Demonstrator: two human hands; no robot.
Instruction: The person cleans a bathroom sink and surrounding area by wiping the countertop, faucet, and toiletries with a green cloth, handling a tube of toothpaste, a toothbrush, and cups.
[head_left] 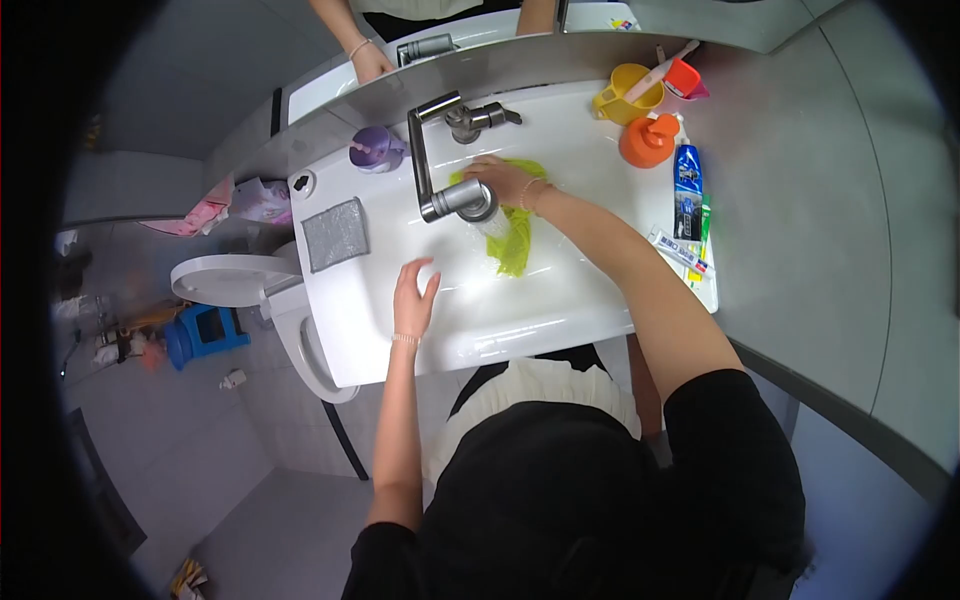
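My right hand holds a wet yellow-green cloth in the white washbasin. The hand is behind the faucet spout, and its palm side is hidden. The cloth hangs from under it down the basin slope. From the grey faucet head, water runs onto the cloth. My left hand is over the left front part of the basin, holding nothing, with thumb and fingers apart.
A purple cup and grey scouring pad lie on the left ledge. At right are a yellow mug, an orange pump bottle, a blue-black toothpaste tube and a white tube. A toilet stands left of the basin.
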